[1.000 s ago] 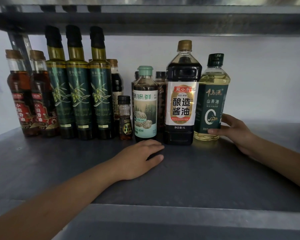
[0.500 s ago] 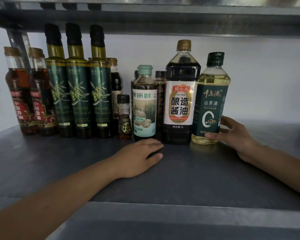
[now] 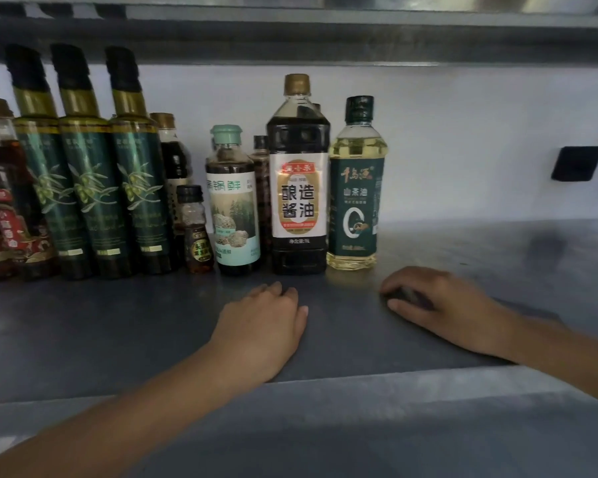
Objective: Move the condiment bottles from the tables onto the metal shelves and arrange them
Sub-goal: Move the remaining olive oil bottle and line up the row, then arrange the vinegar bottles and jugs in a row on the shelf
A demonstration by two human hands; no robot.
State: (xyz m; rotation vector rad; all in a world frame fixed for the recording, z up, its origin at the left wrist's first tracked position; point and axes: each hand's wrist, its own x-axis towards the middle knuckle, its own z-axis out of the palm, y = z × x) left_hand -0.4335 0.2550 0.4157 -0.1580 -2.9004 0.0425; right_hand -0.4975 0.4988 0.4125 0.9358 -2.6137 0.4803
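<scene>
1. My L hand [image 3: 266,322] rests on the metal shelf [image 3: 101,326]. Fingers bent a bit, close together, holding nothing.
2. My R hand [image 3: 439,301] too: fingers loosely curled, empty. It's near the yellow oil bottle [image 3: 356,188], not touching.
3. Further back, upright in a row: 1 big soy sauce bottle [image 3: 299,174], 1 mint-cap bottle [image 3: 233,201], 1 tiny bottle [image 3: 195,232], 3 green olive oil bottles [image 3: 87,160].

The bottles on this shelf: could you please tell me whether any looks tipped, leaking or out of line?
Nothing stands out. The bottles stand upright and capped along the shelf, and no spill shows. The left hand and right hand rest on the shelf, clear of them.
</scene>
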